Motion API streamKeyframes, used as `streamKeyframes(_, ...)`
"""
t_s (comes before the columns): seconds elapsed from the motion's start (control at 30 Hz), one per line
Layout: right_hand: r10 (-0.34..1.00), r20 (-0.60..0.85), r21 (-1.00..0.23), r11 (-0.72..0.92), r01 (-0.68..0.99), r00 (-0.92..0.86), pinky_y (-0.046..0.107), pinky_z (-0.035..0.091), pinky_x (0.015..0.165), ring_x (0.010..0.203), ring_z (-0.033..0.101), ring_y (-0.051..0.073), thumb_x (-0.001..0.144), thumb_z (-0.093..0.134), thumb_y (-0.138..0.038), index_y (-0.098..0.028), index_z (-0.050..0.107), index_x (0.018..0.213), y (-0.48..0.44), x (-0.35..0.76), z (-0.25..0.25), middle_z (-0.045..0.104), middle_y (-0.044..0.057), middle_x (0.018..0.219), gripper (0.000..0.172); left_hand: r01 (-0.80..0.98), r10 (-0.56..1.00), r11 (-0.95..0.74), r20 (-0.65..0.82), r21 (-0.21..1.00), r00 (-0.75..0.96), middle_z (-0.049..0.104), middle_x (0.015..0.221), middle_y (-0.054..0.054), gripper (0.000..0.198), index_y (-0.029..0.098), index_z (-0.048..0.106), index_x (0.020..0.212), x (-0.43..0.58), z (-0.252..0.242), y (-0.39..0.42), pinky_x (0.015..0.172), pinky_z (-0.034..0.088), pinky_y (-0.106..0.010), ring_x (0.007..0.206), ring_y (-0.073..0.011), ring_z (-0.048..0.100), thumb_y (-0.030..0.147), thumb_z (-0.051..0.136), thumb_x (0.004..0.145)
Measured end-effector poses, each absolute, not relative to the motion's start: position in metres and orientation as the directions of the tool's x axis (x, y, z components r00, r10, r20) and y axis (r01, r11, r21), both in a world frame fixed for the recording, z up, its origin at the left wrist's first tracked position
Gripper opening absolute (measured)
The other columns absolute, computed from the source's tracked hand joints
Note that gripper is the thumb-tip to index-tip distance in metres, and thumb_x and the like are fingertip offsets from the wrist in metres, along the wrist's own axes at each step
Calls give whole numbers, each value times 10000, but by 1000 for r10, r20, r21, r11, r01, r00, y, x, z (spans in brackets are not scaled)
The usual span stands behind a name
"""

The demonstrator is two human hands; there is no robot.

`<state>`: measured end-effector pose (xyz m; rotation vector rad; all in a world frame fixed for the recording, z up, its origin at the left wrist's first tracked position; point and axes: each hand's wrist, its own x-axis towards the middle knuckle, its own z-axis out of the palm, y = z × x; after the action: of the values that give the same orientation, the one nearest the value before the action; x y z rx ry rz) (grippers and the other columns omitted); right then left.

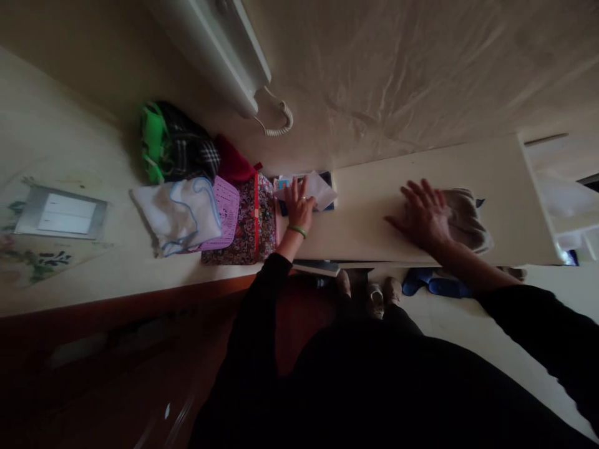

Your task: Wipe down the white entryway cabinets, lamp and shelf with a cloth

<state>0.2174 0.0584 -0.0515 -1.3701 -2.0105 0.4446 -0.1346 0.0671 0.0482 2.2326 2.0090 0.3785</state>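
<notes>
1. We rest our left hand (299, 209) flat, fingers loosely together, on papers (322, 190) just beside a floral bag (255, 224).
2. We press our right hand (421, 215), fingers spread, on a grey cloth (465, 218) lying on the white shelf (365, 187).

The left hand (298, 206) is lying flat on loose papers (321, 189) while the right hand (421, 215) is pressing open-palmed on a grey cloth (465, 218) on the white desk (365, 199).
</notes>
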Motion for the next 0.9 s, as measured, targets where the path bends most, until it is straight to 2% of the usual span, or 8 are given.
streamKeyframes(0.13,840,354,-706,528,472,-411,720,278,1394,1722,264,448,894,844,-635,-186,330,1782,77,137,-7,330,212,1810,1120,951,969,-238,110,198,220,696,1591,18,181,280,759,915,-147,88,43,1408,135,-809,1694,-365,378,111,716,966)
streamKeyframes(0.2,813,384,-779,539,320,-437,663,358,1384,1676,375,429,842,884,-692,-180,324,1784,89,117,8,408,224,1762,1210,928,955,-296,76,224,286,797,1414,21,183,307,775,970,-152,108,22,1414,221,-761,1632,-325,485,127,739,973)
streamKeyframes(0.33,716,325,-872,480,98,-618,529,589,1192,1199,751,315,849,830,-805,-212,662,1511,107,111,20,768,131,1232,905,884,933,-338,-8,322,360,857,1167,-19,250,318,813,1075,-158,122,-8,1395,388,-584,1437,-243,691,97,727,994)
streamKeyframes(0.47,742,336,-855,499,144,-580,481,625,1100,1122,738,288,803,831,-837,-215,762,1100,113,108,18,756,137,1179,693,907,947,-309,-1,287,322,854,1140,-31,266,295,817,1042,-166,103,-3,1351,447,-568,1277,-243,768,57,723,970)
streamKeyframes(0.6,780,226,-889,410,205,-584,382,642,885,910,736,226,890,732,-810,-219,689,995,109,107,19,756,89,970,602,899,944,-324,39,295,328,848,1156,-31,246,294,810,1100,-171,87,11,1324,478,-550,1168,-239,787,94,723,986)
streamKeyframes(0.7,801,198,-847,430,314,-565,319,556,688,706,646,181,986,631,-714,-219,674,910,95,117,25,694,68,824,503,872,940,-337,77,355,332,848,1202,-49,228,281,804,1188,-170,85,11,1283,515,-507,1184,-244,781,199,810,975)
streamKeyframes(0.8,837,149,-847,383,369,-527,304,475,594,611,592,180,992,608,-652,-225,669,932,72,127,32,669,55,745,435,862,965,-243,21,444,261,853,1138,-79,270,232,803,1185,-165,80,6,1050,628,-381,1086,-241,801,316,892,944)
streamKeyframes(0.9,858,62,-871,296,392,-510,297,454,586,579,590,190,999,563,-570,-223,698,1007,48,125,37,677,46,700,373,903,988,-76,-93,422,127,843,986,-75,210,221,807,1123,-156,69,8,826,607,-327,931,-244,803,391,831,1003)
